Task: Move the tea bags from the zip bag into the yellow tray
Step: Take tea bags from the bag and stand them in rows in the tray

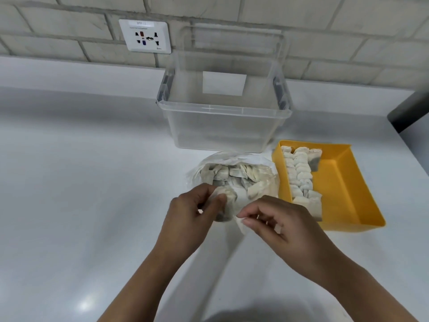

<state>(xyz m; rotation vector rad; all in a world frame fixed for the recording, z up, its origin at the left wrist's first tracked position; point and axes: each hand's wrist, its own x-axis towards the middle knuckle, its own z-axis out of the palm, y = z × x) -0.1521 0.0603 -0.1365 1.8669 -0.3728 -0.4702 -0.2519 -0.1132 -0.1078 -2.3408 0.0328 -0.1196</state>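
A tea bag is sitting just in front of the zip bag, the left hand pinching its body and the right hand pinching its paper end, while the yellow tray is lying rightward on the counter, nearer the right hand.

wall: pale grey brick-pattern tiles with darker joints, across the far side.
socket: white plate on the wall, far left of centre.
counter: white, glossy, with a low raised strip along the wall.
tub: clear plastic, far centre, against the wall.
dark object: right edge, blurred.
glare: soft spot, near left.
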